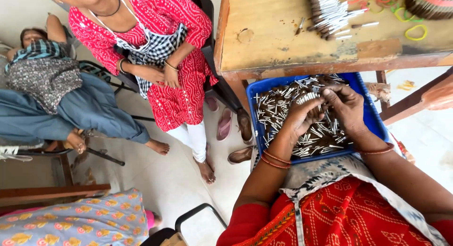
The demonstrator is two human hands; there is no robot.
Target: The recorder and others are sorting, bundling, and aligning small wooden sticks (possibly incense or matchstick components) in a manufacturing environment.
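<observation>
A wooden table [283,33] carries a bundle of white-tipped sticks [328,12] and coloured rubber bands [415,33] near its far edge. Below its front edge, a blue tray [375,116] holds loose sticks [283,109]. Over the tray's middle, the left hand [302,116] grips a small bunch of sticks [307,98], which the right hand [347,104] pinches.
</observation>
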